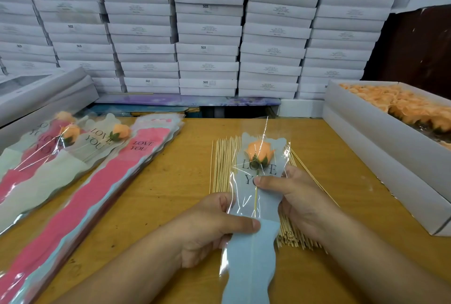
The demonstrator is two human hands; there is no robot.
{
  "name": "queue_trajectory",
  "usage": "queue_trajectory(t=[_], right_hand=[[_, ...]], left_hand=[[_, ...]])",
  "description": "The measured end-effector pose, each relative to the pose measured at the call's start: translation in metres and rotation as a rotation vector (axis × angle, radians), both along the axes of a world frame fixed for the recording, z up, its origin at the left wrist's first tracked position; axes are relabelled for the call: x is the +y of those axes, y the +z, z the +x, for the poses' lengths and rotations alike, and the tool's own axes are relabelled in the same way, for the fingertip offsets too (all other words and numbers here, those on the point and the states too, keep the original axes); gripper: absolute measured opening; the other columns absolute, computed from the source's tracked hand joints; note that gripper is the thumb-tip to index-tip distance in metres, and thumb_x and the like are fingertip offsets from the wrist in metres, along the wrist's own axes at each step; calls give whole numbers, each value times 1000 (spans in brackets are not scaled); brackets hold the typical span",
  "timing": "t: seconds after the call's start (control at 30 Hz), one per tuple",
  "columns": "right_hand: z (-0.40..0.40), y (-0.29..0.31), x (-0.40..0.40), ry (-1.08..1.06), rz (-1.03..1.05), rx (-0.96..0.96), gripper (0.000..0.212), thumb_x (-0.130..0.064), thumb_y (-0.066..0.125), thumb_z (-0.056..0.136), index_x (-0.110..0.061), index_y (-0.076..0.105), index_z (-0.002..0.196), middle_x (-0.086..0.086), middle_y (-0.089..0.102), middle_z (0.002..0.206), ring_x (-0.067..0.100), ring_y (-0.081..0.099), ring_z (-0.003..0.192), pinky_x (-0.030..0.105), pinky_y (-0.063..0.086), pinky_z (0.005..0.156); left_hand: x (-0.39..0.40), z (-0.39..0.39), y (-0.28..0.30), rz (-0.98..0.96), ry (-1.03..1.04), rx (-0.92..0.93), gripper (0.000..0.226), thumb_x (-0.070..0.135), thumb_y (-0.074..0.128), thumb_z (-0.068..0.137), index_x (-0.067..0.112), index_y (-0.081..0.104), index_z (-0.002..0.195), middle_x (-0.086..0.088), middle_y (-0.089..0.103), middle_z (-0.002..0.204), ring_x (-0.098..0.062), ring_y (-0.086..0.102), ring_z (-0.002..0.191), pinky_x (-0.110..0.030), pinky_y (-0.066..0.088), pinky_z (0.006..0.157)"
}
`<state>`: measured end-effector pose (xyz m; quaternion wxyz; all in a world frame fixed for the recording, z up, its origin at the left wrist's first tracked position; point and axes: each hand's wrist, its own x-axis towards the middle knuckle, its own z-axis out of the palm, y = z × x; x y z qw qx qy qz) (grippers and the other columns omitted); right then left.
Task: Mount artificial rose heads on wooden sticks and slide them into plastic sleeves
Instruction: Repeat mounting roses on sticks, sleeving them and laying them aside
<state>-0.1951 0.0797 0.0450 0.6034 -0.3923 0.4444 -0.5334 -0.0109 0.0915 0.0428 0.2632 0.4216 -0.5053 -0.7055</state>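
Orange rose [260,152] sits inside the sleeve [253,208], above the sticks [223,164], left hand [212,228] and right hand [296,196] both pinching the sleeve.

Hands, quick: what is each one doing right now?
Left hand: fingers pinch the lower part of the plastic sleeve.
Right hand: thumb and fingers grip the same sleeve, over the stick of the rose inside.

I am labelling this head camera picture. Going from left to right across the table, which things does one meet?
finished sleeved roses → stack of empty pink sleeves → left hand → sleeve with the rose, held → right hand → white box of orange rose heads.
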Motion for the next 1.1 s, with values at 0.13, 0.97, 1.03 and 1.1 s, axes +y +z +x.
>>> queue_trajectory(t=[0.13, 0.97, 1.03, 1.1], right_hand=[[-1, -1, -1, 30, -16, 16, 24, 0, 73, 83, -4, 68, 106, 16, 77, 96, 30, 75, 83, 34, 60, 63], [-26, -5, -20, 23, -34, -36, 38, -26, 62, 92, -11, 56, 126, 5, 75, 88, 16, 70, 72, 28, 57, 57], [-26, -6, -21, 29, -40, -30, 35, -25, 60, 94, -12, 56, 126, 4, 76, 88, 15, 70, 71, 28, 56, 57], [-27, -7, -21, 38, -43, -23, 34, -23, 59, 94, -12, 56, 126, 4, 76, 89, 15, 70, 71, 27, 56, 57]], left_hand=[[-2, 1, -4, -8, 1, 22, 21, -6, 74, 83, 13, 79, 89, -13, 77, 104, -24, 76, 88, -33, 63, 72], [-122, 278, 59, -364, 598, -732, 34, 2, 81, 77, 4, 72, 110, -20, 75, 87, -35, 71, 68, -41, 60, 67], [-130, 308, 47, -311, 669, -779, 32, 7, 86, 75, 8, 74, 105, -22, 76, 88, -40, 73, 79, -51, 59, 80], [-138, 326, 29, -281, 711, -829, 26, 8, 86, 77, 8, 75, 101, -24, 75, 89, -44, 72, 84, -57, 55, 88]])
